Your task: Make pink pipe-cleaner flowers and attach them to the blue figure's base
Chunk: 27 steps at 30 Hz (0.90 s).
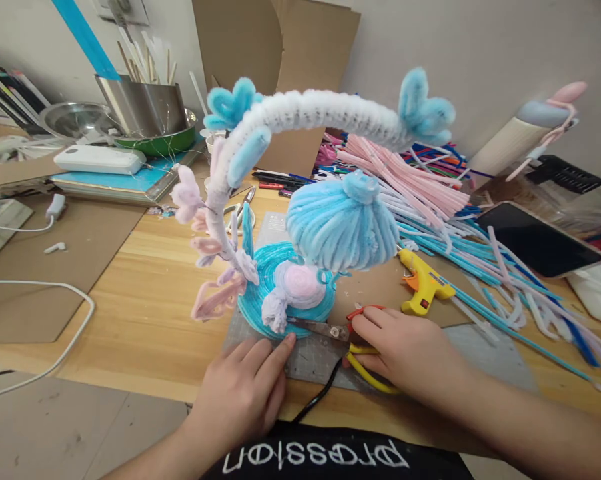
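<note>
A fuzzy pipe-cleaner lamp model stands before me. Its round blue base [253,303] carries a pale pink and lilac spiral [300,283] and a small lilac tuft [274,313]. From the base rises a white wrapped arch [325,110] with blue and pink flower shapes, and a pleated blue shade [343,223] hangs under it. My left hand [245,383] is closed at the base's front edge, index finger extended along it; its thumb is partly hidden. My right hand [405,340] grips scissors [330,329] with red and yellow handles, blades pointing left at the tuft.
A yellow glue gun [423,283] lies right of the base, near loose pipe cleaners [405,173] and a phone [540,237]. Beneath the base is a grey cutting mat [305,367]. A metal cup of sticks [140,107] and a white cable [87,320] are on the left.
</note>
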Motion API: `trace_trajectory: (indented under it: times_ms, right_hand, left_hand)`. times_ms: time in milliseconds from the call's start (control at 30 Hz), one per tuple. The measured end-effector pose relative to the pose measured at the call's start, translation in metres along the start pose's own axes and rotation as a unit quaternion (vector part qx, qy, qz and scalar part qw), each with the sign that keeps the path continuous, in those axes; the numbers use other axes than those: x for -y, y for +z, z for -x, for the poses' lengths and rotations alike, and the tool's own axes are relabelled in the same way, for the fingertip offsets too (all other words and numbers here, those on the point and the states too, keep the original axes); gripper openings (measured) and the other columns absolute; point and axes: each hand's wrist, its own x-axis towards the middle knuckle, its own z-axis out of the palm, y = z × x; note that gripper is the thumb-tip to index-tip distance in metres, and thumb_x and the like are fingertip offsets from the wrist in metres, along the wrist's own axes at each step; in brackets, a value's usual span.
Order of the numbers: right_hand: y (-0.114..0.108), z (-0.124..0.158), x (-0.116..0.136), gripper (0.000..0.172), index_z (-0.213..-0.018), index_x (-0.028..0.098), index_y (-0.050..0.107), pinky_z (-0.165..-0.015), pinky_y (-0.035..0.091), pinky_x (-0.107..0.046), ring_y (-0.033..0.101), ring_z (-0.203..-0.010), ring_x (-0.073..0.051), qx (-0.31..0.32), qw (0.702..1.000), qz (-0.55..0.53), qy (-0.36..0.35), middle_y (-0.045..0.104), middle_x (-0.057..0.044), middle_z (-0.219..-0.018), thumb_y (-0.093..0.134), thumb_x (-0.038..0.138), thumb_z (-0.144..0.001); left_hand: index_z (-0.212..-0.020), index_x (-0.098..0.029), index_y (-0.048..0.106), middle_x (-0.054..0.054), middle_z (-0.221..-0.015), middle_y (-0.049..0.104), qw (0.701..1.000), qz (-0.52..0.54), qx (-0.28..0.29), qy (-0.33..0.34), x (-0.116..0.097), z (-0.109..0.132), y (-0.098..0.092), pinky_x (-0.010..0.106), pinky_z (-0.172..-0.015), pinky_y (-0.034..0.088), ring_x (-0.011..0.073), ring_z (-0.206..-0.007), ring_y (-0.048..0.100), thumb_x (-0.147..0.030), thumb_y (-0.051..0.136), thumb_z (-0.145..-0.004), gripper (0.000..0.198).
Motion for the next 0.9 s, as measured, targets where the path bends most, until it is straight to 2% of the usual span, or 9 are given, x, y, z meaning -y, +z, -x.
trace_trajectory:
  times_ms: [267,467,633,733,800,900]
  right_hand:
    - [0.005,0.002,0.000,0.020,-0.085,0.020,0.055,-0.055,0.038,-0.030,0.063,-0.070,-0.019,-0.020,1.000,-0.009,-0.013,0.063,-0.001,-0.079,0.067,0.035,-0.078]
    - [0.009,0.005,-0.001,0.021,-0.085,0.021,0.054,-0.059,0.041,-0.030,0.065,-0.074,-0.020,0.014,0.998,-0.064,0.006,0.065,0.000,-0.082,0.066,0.038,-0.078]
    - [-0.003,0.005,-0.001,0.027,-0.089,0.022,0.055,-0.061,0.042,-0.031,0.063,-0.075,-0.021,0.023,0.997,-0.067,0.037,0.065,0.000,-0.085,0.068,0.041,-0.075]
    - [-0.011,0.006,-0.009,0.024,-0.085,0.023,0.054,-0.061,0.042,-0.030,0.062,-0.075,-0.020,0.016,0.997,-0.072,0.018,0.064,0.001,-0.082,0.068,0.040,-0.074]
    - [-0.015,0.008,-0.017,0.023,-0.084,0.023,0.055,-0.062,0.041,-0.030,0.062,-0.077,-0.019,-0.001,0.998,-0.066,0.010,0.064,0.001,-0.082,0.068,0.039,-0.075]
    - [-0.021,0.012,-0.029,0.029,-0.087,0.023,0.054,-0.064,0.041,-0.031,0.063,-0.081,-0.021,-0.044,0.998,-0.041,0.029,0.065,-0.001,-0.087,0.064,0.048,-0.077]
  left_hand:
    - [-0.124,-0.012,0.051,0.005,-0.073,0.061,1.000,0.017,-0.004,-0.006,0.001,-0.001,0.000,0.034,-0.057,0.052,0.0201,-0.066,0.060,-0.017,0.048,-0.085,0.040]
    - [-0.123,-0.013,0.051,0.005,-0.073,0.060,1.000,0.019,-0.003,-0.013,0.000,-0.001,-0.001,0.034,-0.052,0.051,0.0205,-0.063,0.058,-0.016,0.048,-0.084,0.039]
    - [-0.122,-0.012,0.051,0.006,-0.075,0.061,1.000,0.025,0.000,-0.016,0.000,-0.001,-0.001,0.035,-0.054,0.051,0.0211,-0.066,0.060,-0.015,0.047,-0.084,0.039]
    - [-0.122,-0.013,0.052,0.005,-0.074,0.061,0.999,0.028,-0.003,-0.018,-0.001,-0.001,-0.001,0.035,-0.053,0.051,0.0211,-0.065,0.059,-0.015,0.047,-0.084,0.038]
    - [-0.122,-0.013,0.051,0.005,-0.073,0.061,0.999,0.027,-0.002,-0.016,-0.001,-0.001,-0.002,0.035,-0.052,0.051,0.0211,-0.064,0.059,-0.015,0.047,-0.084,0.038]
    - [-0.123,-0.012,0.050,0.005,-0.073,0.060,1.000,0.024,-0.002,-0.014,-0.001,-0.001,-0.002,0.035,-0.053,0.051,0.0212,-0.065,0.059,-0.015,0.046,-0.085,0.039]
